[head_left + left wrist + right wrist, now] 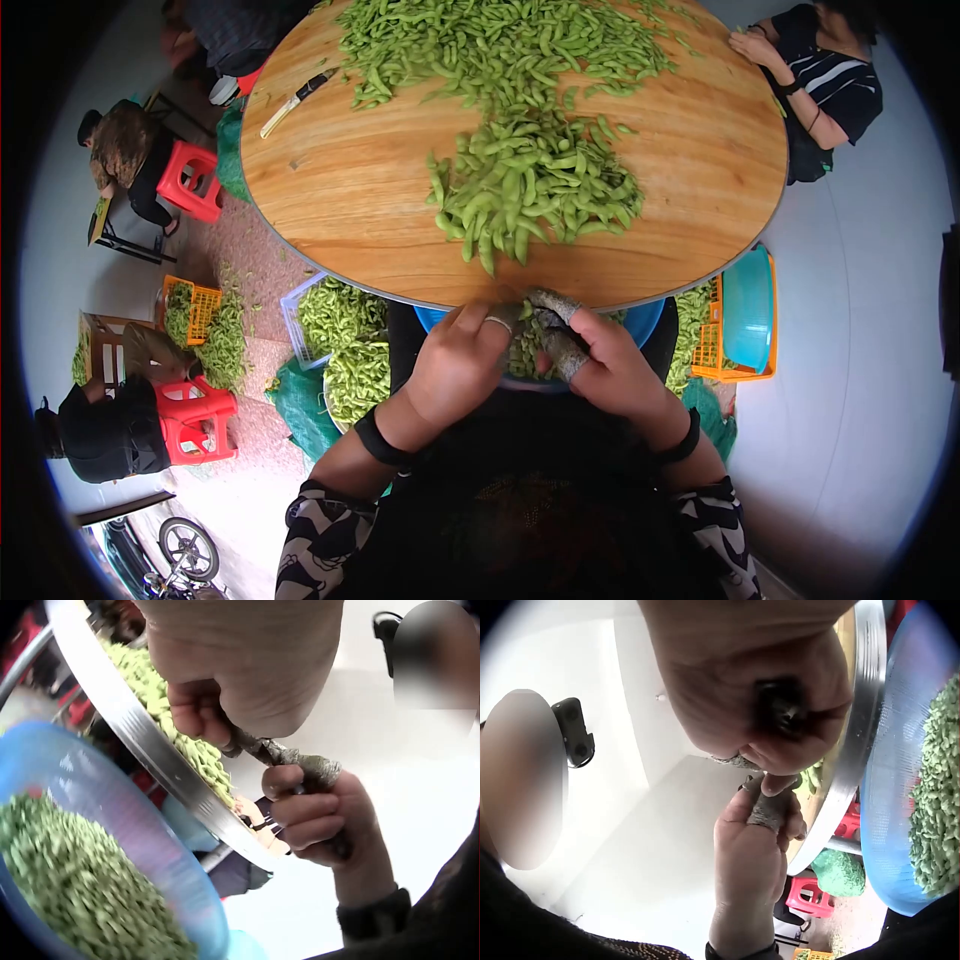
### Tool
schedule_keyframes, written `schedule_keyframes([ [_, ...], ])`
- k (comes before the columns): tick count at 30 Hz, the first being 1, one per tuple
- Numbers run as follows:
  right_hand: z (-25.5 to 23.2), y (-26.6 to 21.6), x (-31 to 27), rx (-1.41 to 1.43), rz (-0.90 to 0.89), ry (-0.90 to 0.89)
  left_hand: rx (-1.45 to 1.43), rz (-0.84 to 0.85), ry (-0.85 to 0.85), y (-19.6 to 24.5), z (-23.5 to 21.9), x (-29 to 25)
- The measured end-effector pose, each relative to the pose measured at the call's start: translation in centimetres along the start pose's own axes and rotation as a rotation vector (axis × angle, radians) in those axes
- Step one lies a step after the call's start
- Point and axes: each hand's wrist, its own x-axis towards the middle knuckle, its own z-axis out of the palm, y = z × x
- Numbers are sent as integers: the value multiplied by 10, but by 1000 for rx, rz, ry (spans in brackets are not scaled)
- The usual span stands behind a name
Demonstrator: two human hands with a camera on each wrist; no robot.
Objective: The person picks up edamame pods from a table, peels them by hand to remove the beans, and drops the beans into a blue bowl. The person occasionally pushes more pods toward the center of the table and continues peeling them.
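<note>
Both hands meet just off the near edge of the round wooden table [330, 230], above a blue basin [645, 322]. My left hand [460, 360] has curled fingers and pinches a small green bean pod [527, 309], mostly covered by the fingertips. Close against it, my right hand [612, 372] is curled round a dark object [780, 709] in its palm, whose shape is unclear. Worn grey tape wraps the right thumb and finger, and a left digit too. Green pods [540, 180] lie heaped on the table. Shelled beans [90, 892] fill the basin in the left wrist view.
A knife [297, 103] lies at the table's left. Crates of pods [345, 315] and green sacks [303, 405] stand on the floor at the left. An orange crate [708, 345] with a teal basin [747, 308] is at the right. Several people sit around.
</note>
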Motion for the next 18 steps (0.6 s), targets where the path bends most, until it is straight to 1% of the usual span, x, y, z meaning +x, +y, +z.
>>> schedule_keyframes([
  [1, -1, -4, 1, 54, 101, -25, 26, 20, -9, 0, -2, 1],
  [2, -1, -6, 2, 54, 101, -22, 54, 40, -16, 0, -3, 3],
  [3, -1, -9, 4, 278, 226, -31, 54, 41, -16, -3, -2, 2],
  [4, 0, -10, 5, 504, 350, -42, -145, 24, -19, -7, 0, 1],
  [5, -1, -10, 5, 503, 348, -44, -342, 6, -21, -10, 0, 0],
  [6, -2, -10, 5, 600, 356, -106, -340, 6, -20, -12, -4, -2],
  [7, -3, -10, 5, 698, 364, -167, -839, -315, -195, -14, -9, -4],
  [8, -2, -9, 4, 698, 365, -168, -1332, -647, -373, -15, -11, -5],
  [9, -2, -7, 3, 775, 388, -169, -1333, -648, -374, -15, -10, -6],
  [10, -1, -7, 2, 850, 410, -170, -1451, -675, -376, -16, -8, -6],
  [14, -1, -10, -2, 853, 434, -140, -1922, -773, -386, -16, 2, -7],
  [15, -1, -9, -3, 794, 425, -97, -1922, -774, -394, -12, 2, -5],
  [16, 0, -8, -5, 735, 416, -54, -1505, -657, -308, -5, 1, -2],
  [17, 1, -10, -7, 741, 414, -48, -1087, -530, -225, 0, -1, 0],
  [18, 2, -12, -7, 688, 432, -37, -1084, -530, -236, 0, -3, 1],
])
